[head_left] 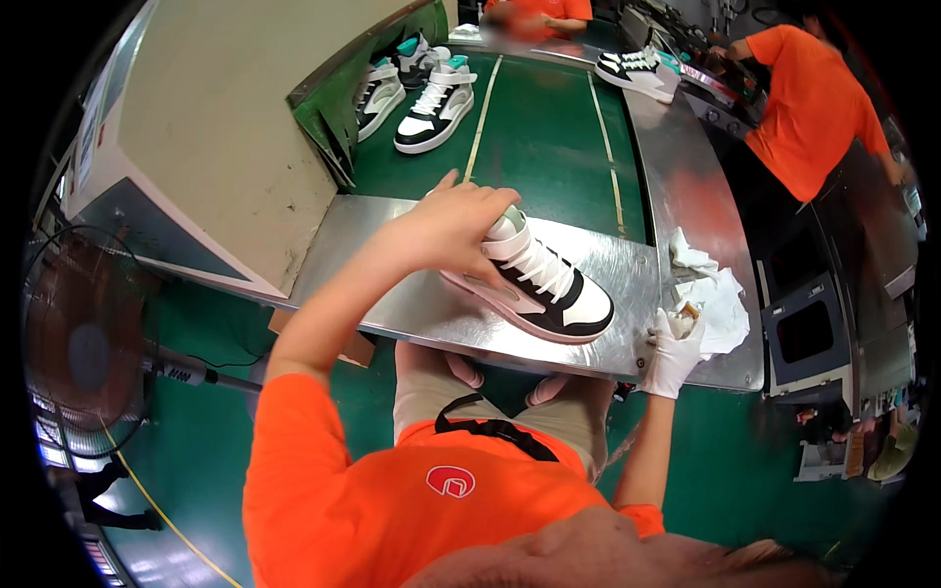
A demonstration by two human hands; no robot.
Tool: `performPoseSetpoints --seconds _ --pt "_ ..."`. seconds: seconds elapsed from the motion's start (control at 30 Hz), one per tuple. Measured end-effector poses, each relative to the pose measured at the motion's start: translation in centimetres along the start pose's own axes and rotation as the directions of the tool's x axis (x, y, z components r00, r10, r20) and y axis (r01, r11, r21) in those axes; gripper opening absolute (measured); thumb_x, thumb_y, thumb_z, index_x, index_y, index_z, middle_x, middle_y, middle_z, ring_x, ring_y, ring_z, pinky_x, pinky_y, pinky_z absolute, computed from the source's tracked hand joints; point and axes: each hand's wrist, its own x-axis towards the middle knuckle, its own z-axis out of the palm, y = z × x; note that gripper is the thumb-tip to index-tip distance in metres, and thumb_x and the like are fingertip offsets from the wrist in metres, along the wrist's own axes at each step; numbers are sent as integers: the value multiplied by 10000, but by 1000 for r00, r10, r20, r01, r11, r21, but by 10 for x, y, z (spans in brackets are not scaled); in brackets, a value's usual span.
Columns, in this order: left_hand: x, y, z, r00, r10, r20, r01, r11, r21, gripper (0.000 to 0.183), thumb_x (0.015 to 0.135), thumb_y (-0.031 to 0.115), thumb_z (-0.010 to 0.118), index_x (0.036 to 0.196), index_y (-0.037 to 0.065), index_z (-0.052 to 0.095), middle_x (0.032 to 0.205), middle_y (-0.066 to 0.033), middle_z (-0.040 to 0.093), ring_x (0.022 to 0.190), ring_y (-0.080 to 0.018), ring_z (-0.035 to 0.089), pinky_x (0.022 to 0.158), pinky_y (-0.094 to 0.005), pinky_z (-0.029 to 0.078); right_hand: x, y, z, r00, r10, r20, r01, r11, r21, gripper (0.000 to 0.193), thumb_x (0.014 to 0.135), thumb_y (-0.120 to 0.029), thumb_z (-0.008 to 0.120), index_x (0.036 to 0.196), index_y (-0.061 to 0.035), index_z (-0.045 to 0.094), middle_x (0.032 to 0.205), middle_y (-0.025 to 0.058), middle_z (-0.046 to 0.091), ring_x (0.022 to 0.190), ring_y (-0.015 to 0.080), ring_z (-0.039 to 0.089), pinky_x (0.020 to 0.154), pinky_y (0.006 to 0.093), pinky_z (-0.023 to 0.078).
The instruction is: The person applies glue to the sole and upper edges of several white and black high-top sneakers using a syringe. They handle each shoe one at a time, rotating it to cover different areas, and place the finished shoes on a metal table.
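Observation:
A white, black and grey high-top sneaker (537,279) with white laces rests on the metal table edge, its toe pointing right. My bare left hand (453,227) grips it by the collar and heel, thumb on the near side and fingers over the top. My right hand (674,345), in a white glove, is closed at the table's right front edge. A small brownish thing shows at its fingertips, too small to name. Just beyond that hand lies a crumpled white cloth (720,309).
Several similar sneakers (436,106) stand on the green conveyor belt (539,127) by a large beige machine (225,118). Another sneaker (639,73) sits on the metal side rail. Two people in orange shirts work beyond. A fan (88,353) stands at the left.

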Motion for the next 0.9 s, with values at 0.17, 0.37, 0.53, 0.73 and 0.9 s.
performPoseSetpoints --seconds 0.17,0.37,0.53,0.73,0.9 --pt "-58 -4 23 865 233 -445 -239 970 45 587 633 197 757 1155 49 532 1043 -140 605 1024 -324 581 962 -481 404 2 -27 -3 988 66 140 -50 992 -116 551 765 -25 743 1239 -16 462 880 25 535 646 76 533 500 196 465" --pt "-108 1 78 775 257 -577 -170 965 202 350 722 98 647 1070 108 616 1033 -97 596 1076 -292 594 894 -434 480 0 -96 -13 814 397 425 -203 879 -432 406 791 -141 700 1125 15 530 753 71 588 574 131 564 495 253 472" --pt "-125 2 91 795 204 -572 -115 975 189 329 748 116 655 1065 186 601 1147 -82 603 1097 -263 599 896 -398 495 -23 -112 18 545 61 836 -472 847 246 612 707 -364 722 1124 39 523 973 217 605 627 282 617 535 357 515" --pt "-123 2 87 816 201 -542 -84 969 234 231 821 159 605 1047 187 569 1236 -82 603 1106 -241 598 913 -358 485 -21 -98 85 221 -97 970 -749 621 233 848 581 -365 795 1226 63 451 945 275 600 727 310 632 593 390 538" --pt "-126 2 86 829 188 -527 -73 970 231 241 845 162 586 1077 184 525 1242 -82 601 1117 -239 592 909 -354 488 -14 -107 109 39 69 997 -718 695 -20 875 602 -376 794 1242 90 420 1051 229 565 731 306 622 604 396 546"
